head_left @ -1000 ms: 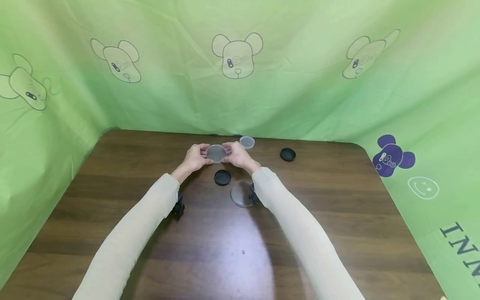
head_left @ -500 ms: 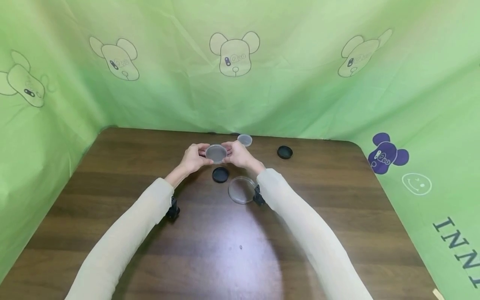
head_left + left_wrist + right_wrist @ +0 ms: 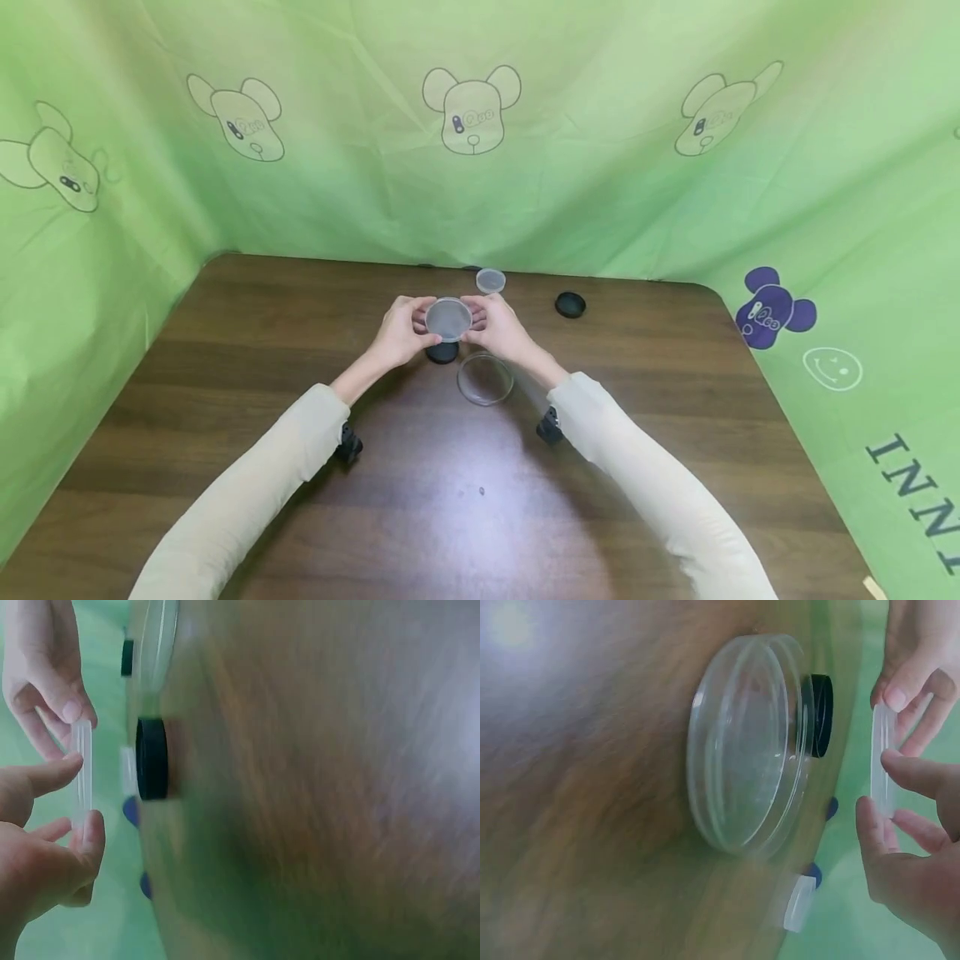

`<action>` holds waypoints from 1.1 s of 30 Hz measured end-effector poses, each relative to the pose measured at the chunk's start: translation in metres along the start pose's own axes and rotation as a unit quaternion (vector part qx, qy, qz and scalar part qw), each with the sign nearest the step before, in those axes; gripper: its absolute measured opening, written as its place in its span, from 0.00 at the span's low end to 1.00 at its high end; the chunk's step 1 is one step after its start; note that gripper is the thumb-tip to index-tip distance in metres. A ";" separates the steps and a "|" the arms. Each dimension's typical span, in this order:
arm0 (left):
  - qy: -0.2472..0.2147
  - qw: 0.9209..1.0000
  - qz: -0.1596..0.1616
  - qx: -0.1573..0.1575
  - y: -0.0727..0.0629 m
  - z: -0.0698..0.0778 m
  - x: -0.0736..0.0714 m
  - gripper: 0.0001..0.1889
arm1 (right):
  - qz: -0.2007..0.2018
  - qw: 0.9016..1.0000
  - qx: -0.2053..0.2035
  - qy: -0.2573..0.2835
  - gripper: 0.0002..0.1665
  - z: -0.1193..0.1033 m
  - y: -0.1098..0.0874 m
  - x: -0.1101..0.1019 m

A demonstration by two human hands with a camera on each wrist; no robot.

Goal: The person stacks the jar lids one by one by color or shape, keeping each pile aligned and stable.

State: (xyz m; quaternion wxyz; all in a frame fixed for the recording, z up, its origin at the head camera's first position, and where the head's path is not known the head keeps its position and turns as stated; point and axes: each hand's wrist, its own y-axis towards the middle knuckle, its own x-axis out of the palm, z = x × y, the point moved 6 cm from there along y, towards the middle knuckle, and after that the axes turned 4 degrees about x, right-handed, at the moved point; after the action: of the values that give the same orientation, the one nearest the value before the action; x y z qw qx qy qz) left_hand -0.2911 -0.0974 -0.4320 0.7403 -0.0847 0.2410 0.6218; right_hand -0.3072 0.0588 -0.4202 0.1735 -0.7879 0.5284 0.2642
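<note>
Both hands hold a clear petri dish (image 3: 448, 320) between them, raised above the table. My left hand (image 3: 406, 330) pinches its left edge, and my right hand (image 3: 498, 327) grips the right edge. Seen side-on in the left wrist view, the petri dish (image 3: 82, 769) is a thin frosted-looking disc between thumbs and fingers. Below it on the table lies a round black dish (image 3: 442, 353), partly covered by the held one in the head view. A larger clear petri dish (image 3: 742, 750) rests on the table near my right wrist.
Behind the hands, a small clear dish (image 3: 491, 281) sits near the table's far edge. Another round black dish (image 3: 570, 305) stands to the right. A green printed curtain (image 3: 585, 208) hangs right behind the brown wooden table (image 3: 660, 400).
Both hands have brought the petri dish slightly nearer and to the right, so it now overlaps the black dish in the head view. The things on the table stay put.
</note>
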 end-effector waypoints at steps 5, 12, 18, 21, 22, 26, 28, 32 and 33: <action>-0.005 1.000 0.008 0.009 -0.008 0.011 0.008 0.33 | 0.012 1.000 -0.007 0.017 0.37 0.003 -0.018 -0.008; 0.012 1.000 -0.011 0.015 -0.016 0.023 0.021 0.32 | 0.008 0.999 0.005 0.034 0.36 0.007 -0.044 -0.019; 0.031 0.999 -0.026 0.029 -0.020 0.031 0.033 0.32 | 0.011 1.000 0.009 0.024 0.35 0.012 -0.061 -0.025; 0.031 0.999 -0.027 0.030 -0.023 0.033 0.037 0.32 | 0.015 1.000 0.012 0.025 0.35 0.015 -0.065 -0.024; 0.031 0.999 -0.027 0.031 -0.024 0.033 0.039 0.33 | 0.015 1.000 0.011 0.022 0.35 0.015 -0.066 -0.024; 0.038 0.998 -0.040 0.028 -0.032 0.029 0.047 0.36 | 0.013 1.000 0.021 0.004 0.35 0.019 -0.074 -0.018; 0.046 0.997 -0.047 0.028 -0.036 0.027 0.051 0.36 | 0.011 1.000 0.023 -0.005 0.34 0.020 -0.080 -0.016; 0.048 0.997 -0.054 0.026 -0.041 0.024 0.058 0.34 | 0.014 0.999 0.029 -0.019 0.34 0.022 -0.087 -0.013; 0.047 0.997 -0.054 0.026 -0.041 0.023 0.059 0.34 | 0.015 0.999 0.029 -0.023 0.34 0.023 -0.088 -0.013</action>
State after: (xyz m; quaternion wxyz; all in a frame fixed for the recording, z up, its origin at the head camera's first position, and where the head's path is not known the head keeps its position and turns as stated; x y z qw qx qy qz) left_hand -0.2389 -0.0445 -0.4461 0.7628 -0.1074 0.2863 0.5698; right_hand -0.2349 0.1147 -0.4313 0.2047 -0.7685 0.5434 0.2688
